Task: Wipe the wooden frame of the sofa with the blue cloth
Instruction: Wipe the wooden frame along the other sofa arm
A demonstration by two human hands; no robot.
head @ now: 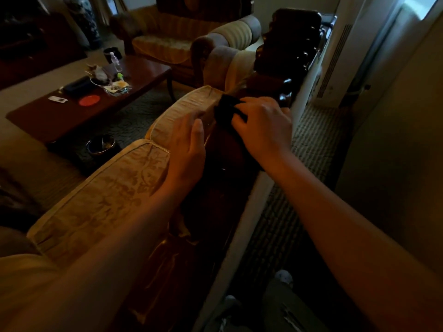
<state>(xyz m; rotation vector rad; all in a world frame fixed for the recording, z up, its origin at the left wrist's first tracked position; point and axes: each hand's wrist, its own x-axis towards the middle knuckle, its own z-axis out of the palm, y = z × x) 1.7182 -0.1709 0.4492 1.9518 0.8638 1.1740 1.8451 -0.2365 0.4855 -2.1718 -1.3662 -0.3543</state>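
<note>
Cloth [227, 111] dark, half hidden under right hand [263, 125] gripping it on frame [223, 149]. Left hand [189, 144] flat on cushion [100, 195]. Two hands, one cloth.

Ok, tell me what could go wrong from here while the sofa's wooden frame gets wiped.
1. The right hand grips the cloth, bunched small against the wooden frame; it may cover little wood per pass and leave streaks.
2. The left hand rests at the back cushion edge; the cloth could rub onto the pale fabric.
3. The carved frame top ahead has ridges; the cloth may skip the grooves.
</note>
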